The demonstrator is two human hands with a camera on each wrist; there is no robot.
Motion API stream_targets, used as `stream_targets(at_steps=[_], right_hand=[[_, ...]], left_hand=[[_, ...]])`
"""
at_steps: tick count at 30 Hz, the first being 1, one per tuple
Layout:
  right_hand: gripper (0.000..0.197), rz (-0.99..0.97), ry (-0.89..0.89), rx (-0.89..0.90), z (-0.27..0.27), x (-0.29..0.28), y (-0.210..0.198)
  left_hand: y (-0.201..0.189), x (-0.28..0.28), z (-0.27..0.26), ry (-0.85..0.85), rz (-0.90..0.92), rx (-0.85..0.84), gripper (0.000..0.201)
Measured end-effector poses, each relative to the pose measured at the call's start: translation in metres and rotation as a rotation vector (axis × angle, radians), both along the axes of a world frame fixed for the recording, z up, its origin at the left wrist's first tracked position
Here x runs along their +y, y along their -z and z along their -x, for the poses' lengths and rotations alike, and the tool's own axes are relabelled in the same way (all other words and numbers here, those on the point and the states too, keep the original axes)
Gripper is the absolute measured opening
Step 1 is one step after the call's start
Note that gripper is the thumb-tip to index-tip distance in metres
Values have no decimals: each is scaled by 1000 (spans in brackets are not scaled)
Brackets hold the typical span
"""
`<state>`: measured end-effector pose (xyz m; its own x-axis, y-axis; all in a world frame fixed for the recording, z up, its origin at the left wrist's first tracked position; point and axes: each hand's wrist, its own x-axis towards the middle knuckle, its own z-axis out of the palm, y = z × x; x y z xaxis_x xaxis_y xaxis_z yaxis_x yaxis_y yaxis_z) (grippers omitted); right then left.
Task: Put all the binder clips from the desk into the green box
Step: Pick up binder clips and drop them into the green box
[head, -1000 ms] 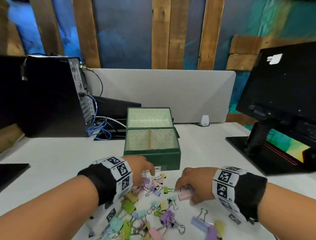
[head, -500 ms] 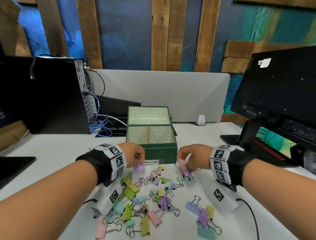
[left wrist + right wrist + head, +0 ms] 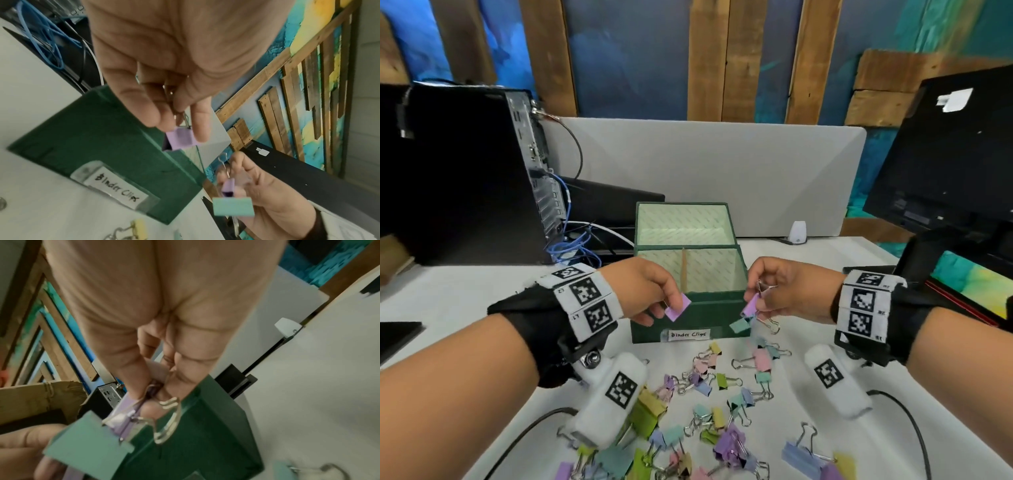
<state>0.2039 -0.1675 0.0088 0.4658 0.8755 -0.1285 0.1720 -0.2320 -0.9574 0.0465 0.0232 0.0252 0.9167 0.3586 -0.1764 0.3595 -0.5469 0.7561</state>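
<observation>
The open green box [image 3: 688,320] labelled "Binder Clips" stands mid-desk, with its lid upright behind it and a divider inside. My left hand [image 3: 654,294] pinches a purple binder clip [image 3: 677,311] [image 3: 180,139] by its wire handle at the box's front left corner. At the front right corner my right hand [image 3: 774,294] pinches a purple clip [image 3: 751,305] [image 3: 123,405] with a teal clip [image 3: 739,324] [image 3: 232,206] [image 3: 86,444] hanging below it. Several pastel clips [image 3: 709,404] lie scattered on the desk in front of the box.
A black computer tower [image 3: 458,178] with blue cables [image 3: 571,246] stands at the back left. To the right is a black monitor [image 3: 945,154] on its stand. A grey divider panel [image 3: 705,171] runs behind the box. The white desk [image 3: 465,294] extends on both sides.
Both hands have risen from the clip pile to the box's front corners, each carrying clips. The view has tilted a little downward.
</observation>
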Motion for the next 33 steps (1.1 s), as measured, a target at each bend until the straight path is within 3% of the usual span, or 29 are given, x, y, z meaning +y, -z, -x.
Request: stream_targets(at_steps=[3,6,8,11,17,20,27,30,33], right_hand=[[26,-64,-4,4,3,6,-7],[26,-101,7,-27,10,15,-13],[26,-134,20,-31,18,20,-17],[28,-210,4,21,29,28,-20],[28,-210,-10,85,37,27,-22],[28,-204,8,85,34,24,-24],[30,-247,60,148,28,18,-13],[28,-173,61,135,30,19,-10],[26,-132,96,120,30,20,-12]], left_hand=[[-4,-6,-3,-5,180,-6,33],[-7,-13,-3,-66,235,-13,21],[-5,-15,-2,-61,185,-7,18],[-5,-20,2,34,87,75,50],[-5,-41,1,-37,22,-138,24],[-7,-42,-1,-51,-105,-140,22],[-12,-49,-2,95,-409,28,25],[-15,-54,-3,151,-709,116,38],[-16,-51,-3,134,-814,66,46]])
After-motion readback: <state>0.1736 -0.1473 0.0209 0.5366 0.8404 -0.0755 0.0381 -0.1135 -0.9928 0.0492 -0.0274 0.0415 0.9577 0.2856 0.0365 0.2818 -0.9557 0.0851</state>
